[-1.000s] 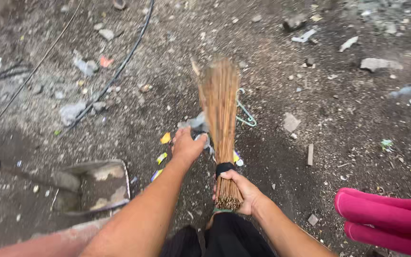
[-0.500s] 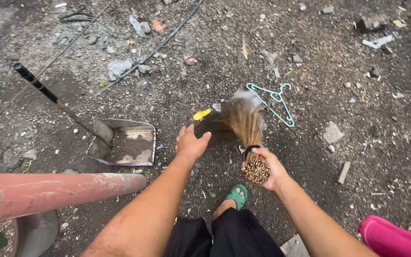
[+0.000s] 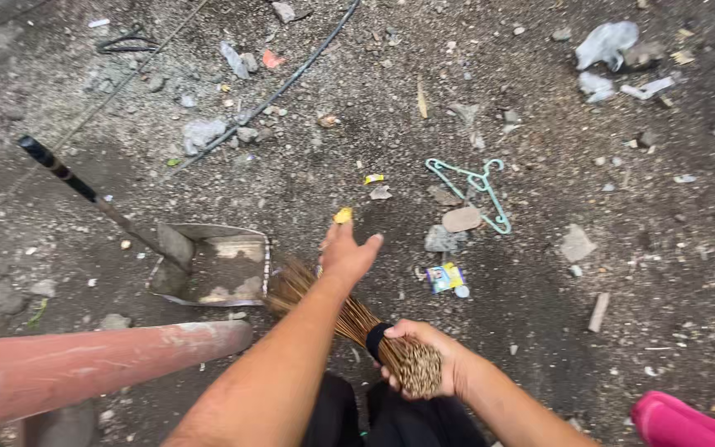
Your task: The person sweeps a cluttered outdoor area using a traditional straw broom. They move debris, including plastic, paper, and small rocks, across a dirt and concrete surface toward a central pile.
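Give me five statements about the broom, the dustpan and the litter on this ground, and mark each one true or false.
1. The right hand grips the bound end of the stick broom. True.
2. The left hand holds the dustpan handle. False: it is open above the bristles, holding nothing.
3. The dustpan lies left of the broom's bristles. True.
4. The teal hanger lies inside the dustpan. False: it lies on the dirt to the right, well apart from the dustpan.
5. A black cable crosses the ground. True.

dustpan [image 3: 217, 265] left, pipe [image 3: 84, 368] below, open ground [image 3: 539, 331] right
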